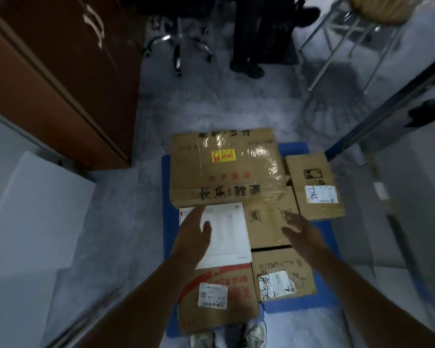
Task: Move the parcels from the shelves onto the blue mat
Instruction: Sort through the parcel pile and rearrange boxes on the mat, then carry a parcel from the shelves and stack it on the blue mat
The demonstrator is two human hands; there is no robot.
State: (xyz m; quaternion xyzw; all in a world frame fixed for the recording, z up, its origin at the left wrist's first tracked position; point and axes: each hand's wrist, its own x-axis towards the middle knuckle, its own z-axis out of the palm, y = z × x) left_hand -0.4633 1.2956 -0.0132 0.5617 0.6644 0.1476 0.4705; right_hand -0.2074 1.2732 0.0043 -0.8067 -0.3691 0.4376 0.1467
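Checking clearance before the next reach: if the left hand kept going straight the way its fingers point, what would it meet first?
Probably the side of the big cardboard box at the far end of the mat. The left hand, open, hovers over the white parcel, fingers pointing toward that box; height is unclear.

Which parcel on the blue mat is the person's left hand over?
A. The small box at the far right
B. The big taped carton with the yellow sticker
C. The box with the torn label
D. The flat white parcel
D: the left hand is spread open over the flat white parcel, well short of the other boxes on the blue mat.
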